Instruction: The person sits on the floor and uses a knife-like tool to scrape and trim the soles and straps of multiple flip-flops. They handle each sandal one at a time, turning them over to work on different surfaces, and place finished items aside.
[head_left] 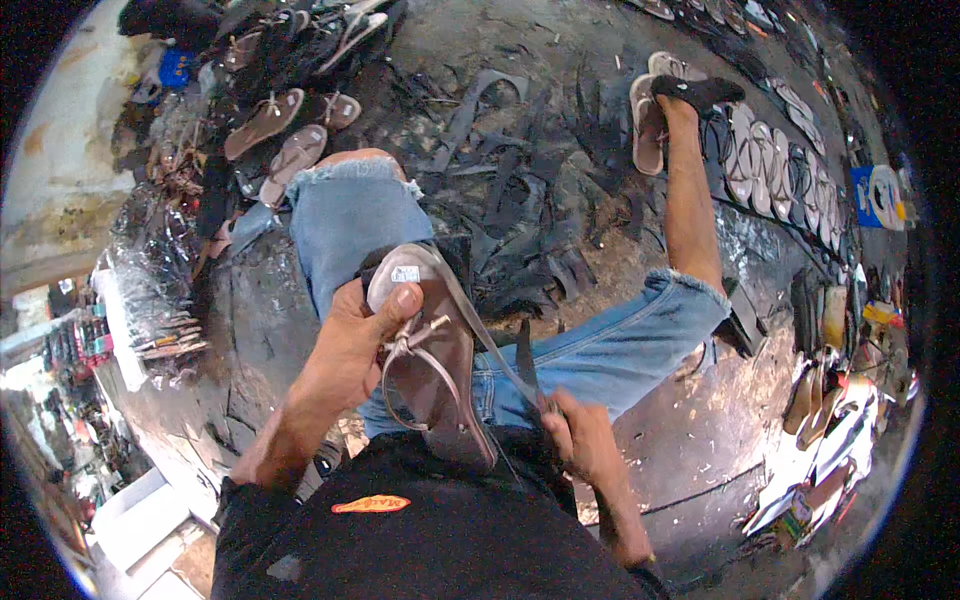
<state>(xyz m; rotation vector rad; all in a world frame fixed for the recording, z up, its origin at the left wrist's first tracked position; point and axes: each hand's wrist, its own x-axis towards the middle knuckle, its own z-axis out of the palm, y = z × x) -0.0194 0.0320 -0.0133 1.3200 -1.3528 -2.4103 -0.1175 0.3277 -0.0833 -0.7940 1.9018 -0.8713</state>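
Left hand (345, 335): my fingers clamp a brown, thin-strapped sandal (452, 355) above my faded blue jeans (600, 345), seemingly to steady it. Right hand (583, 435), right of the sandal: clenched around a dark pointed knife (524, 352) and pale flat strip (491, 342), likely for tautness. Beyond the sandal: black flat scraps (510, 205).

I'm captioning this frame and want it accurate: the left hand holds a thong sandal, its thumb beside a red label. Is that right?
Not quite: the head view shows that the label is white, not red. The rest stands: the left hand holds the thong sandal, its thumb beside that label.
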